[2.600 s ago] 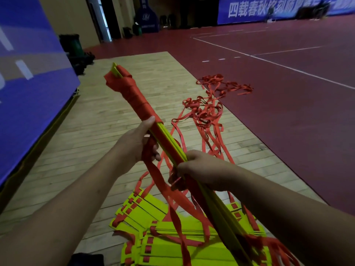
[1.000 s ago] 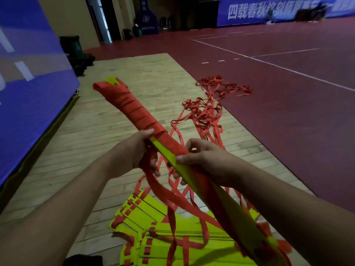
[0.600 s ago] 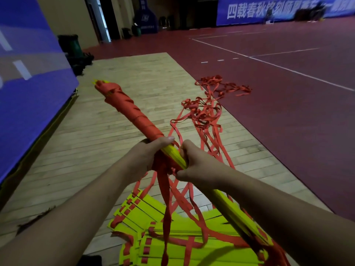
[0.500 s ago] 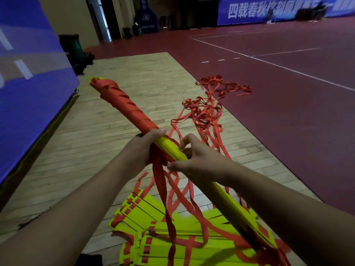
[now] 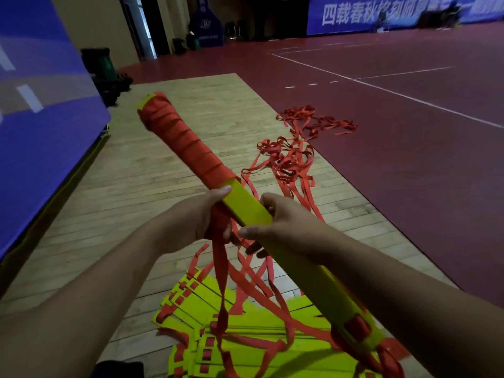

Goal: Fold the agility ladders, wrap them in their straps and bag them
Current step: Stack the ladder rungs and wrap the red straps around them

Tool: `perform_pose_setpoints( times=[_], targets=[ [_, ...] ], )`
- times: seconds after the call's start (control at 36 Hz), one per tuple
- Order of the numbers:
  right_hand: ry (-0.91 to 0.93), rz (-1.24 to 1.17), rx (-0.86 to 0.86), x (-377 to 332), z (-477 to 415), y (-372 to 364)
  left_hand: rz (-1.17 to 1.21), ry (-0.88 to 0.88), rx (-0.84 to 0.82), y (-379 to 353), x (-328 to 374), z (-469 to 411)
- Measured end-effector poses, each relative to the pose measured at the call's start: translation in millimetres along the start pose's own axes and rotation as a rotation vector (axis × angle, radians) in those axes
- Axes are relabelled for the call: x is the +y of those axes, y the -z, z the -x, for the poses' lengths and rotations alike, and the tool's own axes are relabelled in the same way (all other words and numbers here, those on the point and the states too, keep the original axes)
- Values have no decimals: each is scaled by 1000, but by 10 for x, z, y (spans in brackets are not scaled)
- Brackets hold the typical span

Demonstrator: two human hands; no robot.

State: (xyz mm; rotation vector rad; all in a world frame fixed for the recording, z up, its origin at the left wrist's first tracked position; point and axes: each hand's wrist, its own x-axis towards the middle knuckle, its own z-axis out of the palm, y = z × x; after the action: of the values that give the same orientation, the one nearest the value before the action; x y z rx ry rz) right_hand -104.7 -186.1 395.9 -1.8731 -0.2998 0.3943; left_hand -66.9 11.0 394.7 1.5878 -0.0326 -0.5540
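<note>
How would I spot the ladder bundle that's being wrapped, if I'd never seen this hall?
Find the pale wooden floor strip beside the blue wall. Above it, the left hand and right hand grip a long yellow bundle slanting away. Unlike the loose yellow rungs lying flat below, its far half is wound in red strap.

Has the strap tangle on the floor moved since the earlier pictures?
No. The tangle lies across the same seam between wood floor and red floor as before.
</note>
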Motion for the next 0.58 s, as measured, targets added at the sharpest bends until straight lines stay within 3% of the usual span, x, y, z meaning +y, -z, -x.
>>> perform_pose_setpoints(
  times=[0.11, 0.19, 0.31, 0.58],
  targets=[
    [41, 241, 62, 16, -11, -58, 21, 6, -65, -104, 5, 64],
    [47, 448, 123, 10, -27, -103, -41, 1, 6, -129, -21, 66],
    [24, 510, 118, -21, -19, -121, -2, -34, 82, -75, -9, 43],
    [-168, -89, -76, -103, 50, 71, 157, -188, -62, 98, 45, 141]
  ],
)
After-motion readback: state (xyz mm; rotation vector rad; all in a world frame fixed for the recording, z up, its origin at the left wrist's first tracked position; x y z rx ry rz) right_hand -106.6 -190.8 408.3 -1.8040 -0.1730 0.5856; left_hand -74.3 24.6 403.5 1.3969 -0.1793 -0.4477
